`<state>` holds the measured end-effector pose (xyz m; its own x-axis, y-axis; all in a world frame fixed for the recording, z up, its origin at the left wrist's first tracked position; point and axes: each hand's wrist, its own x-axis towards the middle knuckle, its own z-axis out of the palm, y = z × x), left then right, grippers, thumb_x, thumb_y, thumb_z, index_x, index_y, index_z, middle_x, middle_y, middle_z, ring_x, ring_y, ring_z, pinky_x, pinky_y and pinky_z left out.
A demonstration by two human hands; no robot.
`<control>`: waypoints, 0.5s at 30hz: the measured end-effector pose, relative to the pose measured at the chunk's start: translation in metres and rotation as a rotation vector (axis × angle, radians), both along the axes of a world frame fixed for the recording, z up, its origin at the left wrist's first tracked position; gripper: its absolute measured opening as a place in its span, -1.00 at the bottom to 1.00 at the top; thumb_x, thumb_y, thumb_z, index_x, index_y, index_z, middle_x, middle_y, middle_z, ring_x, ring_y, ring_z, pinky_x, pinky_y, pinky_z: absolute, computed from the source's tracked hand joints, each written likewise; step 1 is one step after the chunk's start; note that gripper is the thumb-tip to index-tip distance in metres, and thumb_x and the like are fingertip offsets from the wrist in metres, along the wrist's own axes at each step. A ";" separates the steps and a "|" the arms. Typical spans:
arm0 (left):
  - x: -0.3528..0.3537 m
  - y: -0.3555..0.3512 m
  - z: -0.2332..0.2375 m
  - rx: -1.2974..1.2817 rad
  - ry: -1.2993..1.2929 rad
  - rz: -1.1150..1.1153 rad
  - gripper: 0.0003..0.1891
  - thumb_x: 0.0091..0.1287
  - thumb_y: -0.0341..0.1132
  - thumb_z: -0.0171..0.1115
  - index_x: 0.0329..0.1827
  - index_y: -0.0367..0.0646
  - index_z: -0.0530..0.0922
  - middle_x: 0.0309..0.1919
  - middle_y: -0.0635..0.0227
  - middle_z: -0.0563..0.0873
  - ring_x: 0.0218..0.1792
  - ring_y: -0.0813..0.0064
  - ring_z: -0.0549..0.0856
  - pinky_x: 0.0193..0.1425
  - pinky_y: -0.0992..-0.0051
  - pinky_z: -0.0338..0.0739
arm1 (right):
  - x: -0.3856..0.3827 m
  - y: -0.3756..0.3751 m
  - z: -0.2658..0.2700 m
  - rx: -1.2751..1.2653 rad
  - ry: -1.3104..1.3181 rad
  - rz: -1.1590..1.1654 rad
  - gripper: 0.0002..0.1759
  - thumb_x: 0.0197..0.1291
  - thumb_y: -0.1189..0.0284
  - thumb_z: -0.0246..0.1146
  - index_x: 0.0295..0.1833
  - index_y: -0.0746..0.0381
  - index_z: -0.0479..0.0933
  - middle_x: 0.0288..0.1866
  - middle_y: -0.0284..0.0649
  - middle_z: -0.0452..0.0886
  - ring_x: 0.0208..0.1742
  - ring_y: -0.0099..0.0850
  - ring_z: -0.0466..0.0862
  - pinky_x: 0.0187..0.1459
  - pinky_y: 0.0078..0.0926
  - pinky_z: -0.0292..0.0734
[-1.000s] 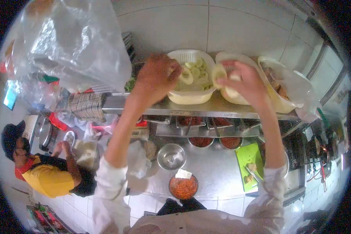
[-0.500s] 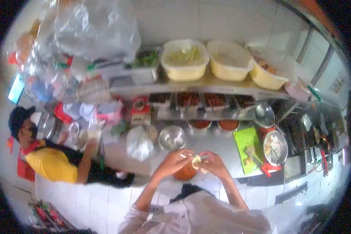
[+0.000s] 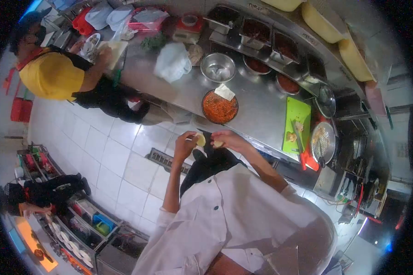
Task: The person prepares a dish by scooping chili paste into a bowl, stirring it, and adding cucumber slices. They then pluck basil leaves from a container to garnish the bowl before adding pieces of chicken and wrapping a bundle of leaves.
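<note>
My left hand [image 3: 185,146] pinches a pale yellow, rounded piece of food [image 3: 200,140] whose kind I cannot make out. A similar pale piece [image 3: 219,144] is between the fingers of my right hand [image 3: 231,140]. Both hands are close together in front of my body, off the counter's front edge and over the floor. Just beyond them on the steel counter [image 3: 257,112] stands a round bowl of chunky orange-red sauce [image 3: 219,110]. A folded white cloth or paper [image 3: 224,92] lies across its far rim.
Behind the sauce is a metal bowl [image 3: 211,68], beside a white plastic bag [image 3: 172,62]. A green cutting board [image 3: 291,107] holds food scraps and a red-handled knife [image 3: 299,142], near a metal pan [image 3: 328,146]. A co-worker in yellow [image 3: 55,78] stands left.
The view has tilted down and turned. My hands have drawn back from above the sauce bowl toward my body and apart; each now has a pale piece where one was seen between them.
</note>
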<state>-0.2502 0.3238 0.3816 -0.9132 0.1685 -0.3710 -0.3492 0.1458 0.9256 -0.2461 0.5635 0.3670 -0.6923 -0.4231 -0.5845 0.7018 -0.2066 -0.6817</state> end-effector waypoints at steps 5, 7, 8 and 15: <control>-0.077 0.034 -0.003 -0.339 0.658 -0.281 -0.78 0.33 -0.27 0.32 -0.06 -0.18 0.69 -0.31 0.13 0.77 -0.32 0.34 0.77 -0.19 0.37 0.63 | -0.050 0.046 -0.054 0.035 0.009 -0.285 -0.52 0.15 0.67 0.17 0.23 0.41 0.38 -0.03 -0.10 0.63 -0.01 -0.29 0.70 0.03 -0.39 0.65; -0.121 0.063 -0.021 -0.334 0.790 -0.315 -0.83 0.31 -0.34 0.29 -0.11 -0.18 0.70 -0.32 0.13 0.77 -0.26 0.20 0.77 -0.12 0.34 0.62 | -0.072 0.055 -0.057 0.138 0.078 -0.359 -0.52 0.16 0.63 0.18 0.24 0.41 0.41 -0.01 -0.09 0.64 -0.04 -0.28 0.71 0.01 -0.40 0.64; -0.139 0.078 -0.024 -0.272 0.728 -0.326 -0.84 0.31 -0.35 0.27 -0.14 -0.19 0.71 -0.31 0.13 0.78 -0.25 0.16 0.77 -0.11 0.32 0.62 | -0.082 0.058 -0.052 0.294 0.189 -0.352 -0.51 0.14 0.61 0.20 0.24 0.40 0.43 -0.02 -0.12 0.65 -0.03 -0.30 0.71 0.00 -0.41 0.62; -0.205 0.139 -0.057 -0.450 0.769 -0.445 -0.88 0.28 -0.37 0.26 -0.20 -0.16 0.71 -0.33 0.11 0.76 -0.28 0.16 0.76 -0.13 0.25 0.60 | -0.129 0.067 -0.076 1.023 0.706 -0.450 -0.62 -0.01 0.52 0.31 0.01 0.25 0.55 -0.14 -0.10 0.70 -0.06 -0.13 0.69 -0.02 -0.29 0.57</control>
